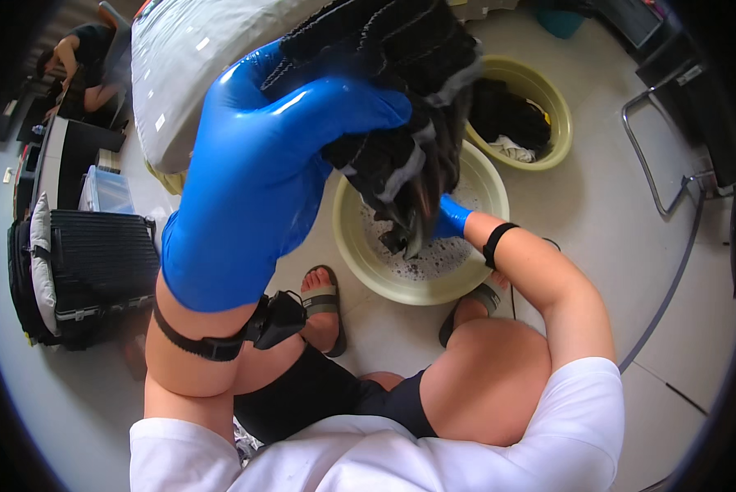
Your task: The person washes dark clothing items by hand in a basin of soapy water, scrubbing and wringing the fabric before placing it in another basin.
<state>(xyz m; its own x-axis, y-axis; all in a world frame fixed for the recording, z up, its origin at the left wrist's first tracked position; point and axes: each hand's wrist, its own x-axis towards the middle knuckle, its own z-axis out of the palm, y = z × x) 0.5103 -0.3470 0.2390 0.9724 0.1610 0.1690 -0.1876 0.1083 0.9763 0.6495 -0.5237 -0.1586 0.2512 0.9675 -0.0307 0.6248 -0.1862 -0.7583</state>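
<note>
My left hand (282, 129), in a shiny blue rubber glove, is raised close to the camera and grips a dark wet garment (417, 74) with pale stitching and grey patches. The garment hangs down over a pale yellow-green plastic basin (374, 280). Soapy water (426, 264) with bubbles fills part of this basin, and the cloth's lower end hangs just above or in it. Also gloved in blue, my right hand (453, 216) is low over the basin against the garment's right side. The cloth hides its fingers, so their grip cannot be seen.
A second basin (561, 132) with dark clothes and a white cloth stands behind on the right. A grey-covered bulky thing (171, 80) is at upper left. Left are a black suitcase (100, 264), a clear plastic box (107, 190) and a seated person (88, 61). A cable (669, 307) crosses the floor.
</note>
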